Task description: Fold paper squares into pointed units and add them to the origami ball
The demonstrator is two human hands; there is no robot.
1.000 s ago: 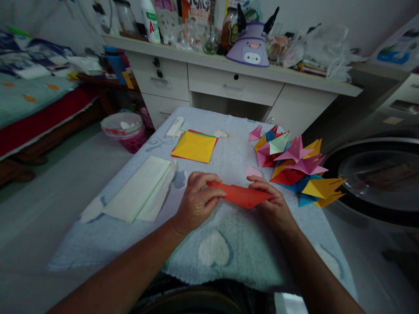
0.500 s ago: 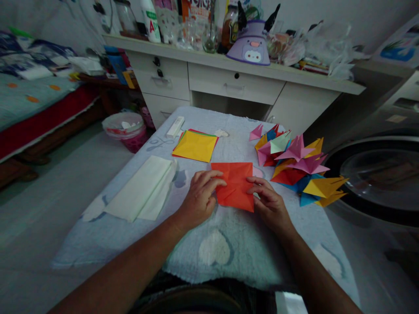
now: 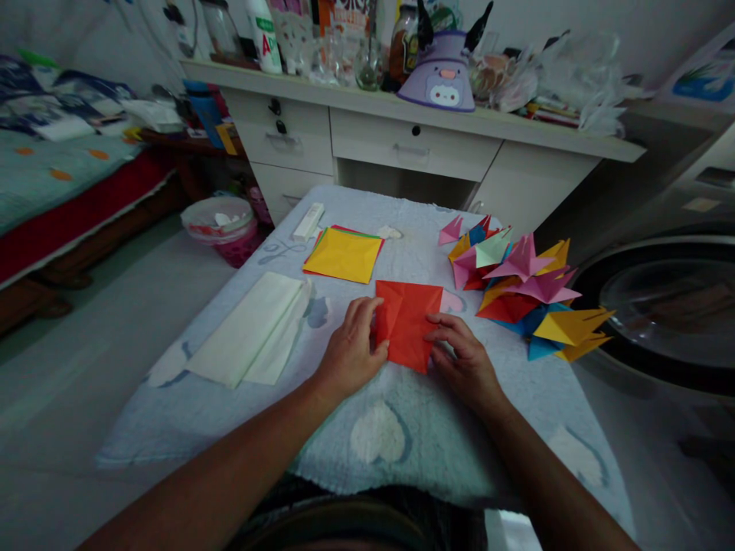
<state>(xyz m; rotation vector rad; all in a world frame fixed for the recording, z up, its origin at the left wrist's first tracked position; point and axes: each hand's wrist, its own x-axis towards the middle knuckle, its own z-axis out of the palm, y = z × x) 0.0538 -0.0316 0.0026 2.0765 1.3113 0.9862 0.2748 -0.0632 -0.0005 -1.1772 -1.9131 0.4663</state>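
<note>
Between my hands is a square sheet of red-orange origami paper [image 3: 406,325] with crease lines, over the cloth-covered table [image 3: 379,432]. My left hand [image 3: 357,348] holds its left edge, thumb near the lower left and fingers along the upper left. At the right edge, my right hand [image 3: 464,356] grips the sheet with its fingertips on top; the thumb is partly hidden. Just beyond the sheet lies a stack of coloured paper squares, a yellow sheet [image 3: 344,255] uppermost. Several folded paper cranes [image 3: 525,287] in pink, yellow, blue and red cluster to the right.
A folded pale cloth or paper [image 3: 249,329] lies left of my left hand. A small white box [image 3: 308,222] rests at the far left corner. Behind stands a white desk [image 3: 379,141] with a purple visor [image 3: 439,76]. A washing machine [image 3: 683,245] is at right, a pink bin [image 3: 230,245] at left.
The red-orange sheet has turned slightly and looks narrower. My left thumb has come onto its lower left edge, and my right hand has moved a little left with the right edge.
</note>
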